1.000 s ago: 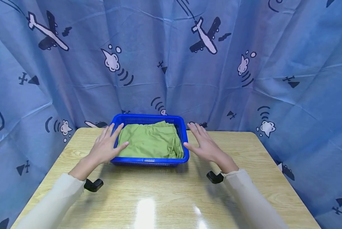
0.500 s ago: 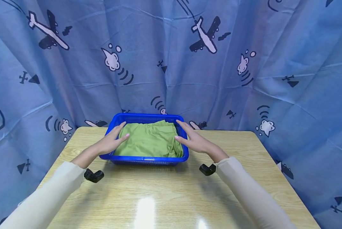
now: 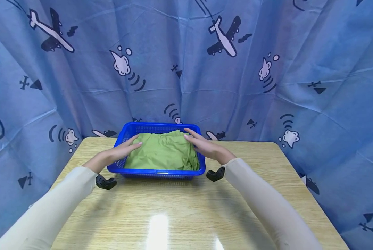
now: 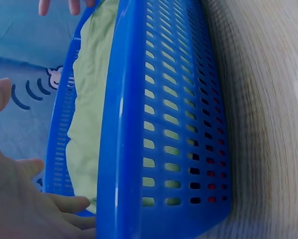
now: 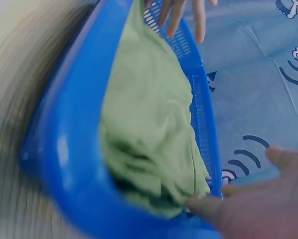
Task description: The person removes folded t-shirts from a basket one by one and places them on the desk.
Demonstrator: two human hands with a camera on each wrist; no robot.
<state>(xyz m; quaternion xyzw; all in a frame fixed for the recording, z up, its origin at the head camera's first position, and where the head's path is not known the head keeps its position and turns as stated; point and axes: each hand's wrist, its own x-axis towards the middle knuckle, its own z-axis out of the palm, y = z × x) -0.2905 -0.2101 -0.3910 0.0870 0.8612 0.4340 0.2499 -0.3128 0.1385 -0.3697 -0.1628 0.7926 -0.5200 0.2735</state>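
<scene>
A folded light green cloth (image 3: 159, 151) lies in a blue plastic basket (image 3: 161, 172) with slotted walls. My left hand (image 3: 121, 151) reaches over the basket's left rim, its fingers extended beside the cloth's left edge. On the other side my right hand (image 3: 208, 146) comes over the right rim, thumb and fingertips at the cloth's far right corner. In the right wrist view a fingertip of the right hand (image 5: 268, 204) seems to touch the cloth (image 5: 149, 104). The left wrist view has the left hand (image 4: 24, 199) with its fingertips inside the rim, by the cloth's end.
The basket stands near the back edge of a wooden table (image 3: 161, 205). Behind it and at both sides hangs a blue curtain (image 3: 186, 69) with printed airplanes. Black wrist devices (image 3: 215, 174) sit below both long cream sleeves (image 3: 258, 198). Light glares on the tabletop's front part.
Both hands have moved inward over the basket, the right one farther, from outside the right rim to the cloth's corner. The fingers are less spread. Basket and cloth look unchanged.
</scene>
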